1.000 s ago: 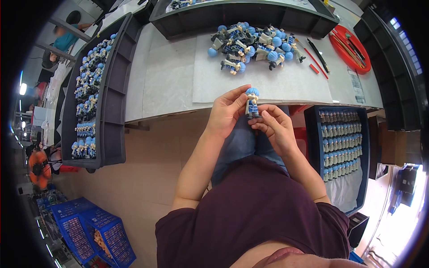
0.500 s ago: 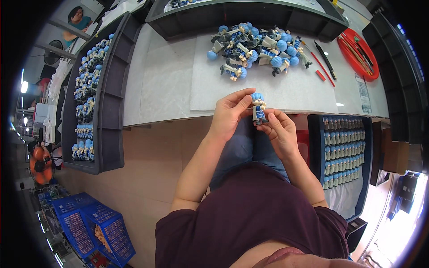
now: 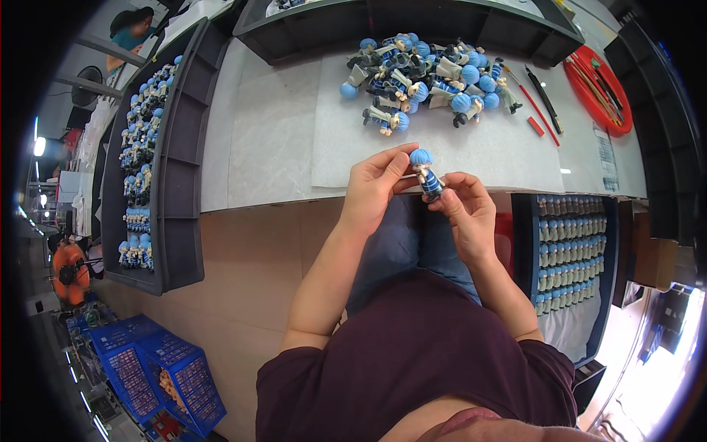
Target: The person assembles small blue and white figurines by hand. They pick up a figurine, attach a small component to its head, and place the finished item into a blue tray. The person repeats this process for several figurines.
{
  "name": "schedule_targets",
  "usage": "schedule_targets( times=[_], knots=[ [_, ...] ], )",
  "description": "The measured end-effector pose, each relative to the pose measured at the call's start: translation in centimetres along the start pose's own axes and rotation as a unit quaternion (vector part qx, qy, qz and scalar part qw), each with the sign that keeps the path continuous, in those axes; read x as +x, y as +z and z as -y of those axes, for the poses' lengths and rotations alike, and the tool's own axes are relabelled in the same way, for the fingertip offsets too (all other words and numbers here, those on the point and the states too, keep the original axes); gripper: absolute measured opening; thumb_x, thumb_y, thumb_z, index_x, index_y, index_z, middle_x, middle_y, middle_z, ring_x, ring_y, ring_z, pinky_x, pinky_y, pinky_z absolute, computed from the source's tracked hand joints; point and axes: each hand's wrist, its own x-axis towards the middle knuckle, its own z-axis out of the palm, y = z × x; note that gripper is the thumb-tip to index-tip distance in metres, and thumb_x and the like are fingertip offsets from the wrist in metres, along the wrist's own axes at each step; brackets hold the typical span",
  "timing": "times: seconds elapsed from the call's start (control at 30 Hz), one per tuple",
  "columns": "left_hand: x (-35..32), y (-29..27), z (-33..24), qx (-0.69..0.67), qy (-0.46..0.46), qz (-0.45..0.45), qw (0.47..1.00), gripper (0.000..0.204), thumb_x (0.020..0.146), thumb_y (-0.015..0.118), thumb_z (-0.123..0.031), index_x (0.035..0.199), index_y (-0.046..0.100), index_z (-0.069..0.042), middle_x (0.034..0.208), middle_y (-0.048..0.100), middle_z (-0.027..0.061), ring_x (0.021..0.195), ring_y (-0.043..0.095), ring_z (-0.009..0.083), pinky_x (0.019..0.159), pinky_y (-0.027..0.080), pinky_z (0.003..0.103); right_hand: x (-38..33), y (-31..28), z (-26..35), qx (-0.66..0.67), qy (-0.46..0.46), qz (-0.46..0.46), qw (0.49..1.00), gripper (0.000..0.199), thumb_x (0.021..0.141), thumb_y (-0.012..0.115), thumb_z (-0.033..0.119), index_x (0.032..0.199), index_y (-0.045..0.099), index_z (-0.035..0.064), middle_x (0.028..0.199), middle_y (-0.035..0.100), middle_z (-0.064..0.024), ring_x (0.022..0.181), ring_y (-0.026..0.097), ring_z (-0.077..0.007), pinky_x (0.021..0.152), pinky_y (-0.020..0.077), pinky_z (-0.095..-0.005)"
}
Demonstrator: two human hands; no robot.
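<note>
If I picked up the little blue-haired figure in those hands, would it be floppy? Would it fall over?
The figure is probably stiff: it doesn't sag between the left hand and right hand. It might tip easily, since its round head looks big for its body. It's likely light, being so small.

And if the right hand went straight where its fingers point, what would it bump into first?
The right hand points up and left in the picture, so first comes the blue-haired figure it touches. Past that, probably the left hand, though depth is hard to judge.
</note>
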Motion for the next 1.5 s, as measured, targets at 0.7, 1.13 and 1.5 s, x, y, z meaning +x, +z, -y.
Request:
schedule_targets(
  times=[0.7,1.13,1.5],
  knots=[
    [0.1,0.2,-0.2,0.041,0.030,0.071,0.996,0.039,0.087,0.045,0.005,0.126,0.043,0.002,0.119,0.053,0.0202,0.109,0.054,0.0279,0.094,0.044,0.037,0.9,-0.7,-0.8,-0.219,-0.278,-0.024,0.935,0.053,0.063,0.070,-0.015,0.109,0.048,0.0000,0.111,0.045,-0.0097,0.092,0.052,-0.0143,0.073,0.0503,-0.0252],
    [0.1,0.3,-0.4,0.090,-0.002,0.054,0.995,0.029,0.090,0.048,-0.003,0.118,0.053,0.000,0.111,0.059,0.0135,0.094,0.060,0.0170,0.080,0.051,0.029,-0.2,-0.5,0.3,-0.138,-0.160,-0.022,0.977,0.033,0.081,0.065,0.005,0.110,0.054,-0.0035,0.103,0.056,-0.0093,0.082,0.056,-0.0126,0.071,0.0496,-0.0241],
    [0.4,0.4,0.3,0.077,-0.002,0.045,0.996,0.028,0.090,0.053,-0.011,0.116,0.055,-0.001,0.096,0.063,0.0054,0.079,0.060,0.0100,0.069,0.051,0.023,0.0,-0.8,0.8,-0.046,-0.021,-0.031,0.998,0.028,0.092,0.050,0.020,0.103,0.058,-0.0048,0.084,0.062,-0.0111,0.072,0.061,-0.0146,0.062,0.0518,-0.0251]
  ],
)
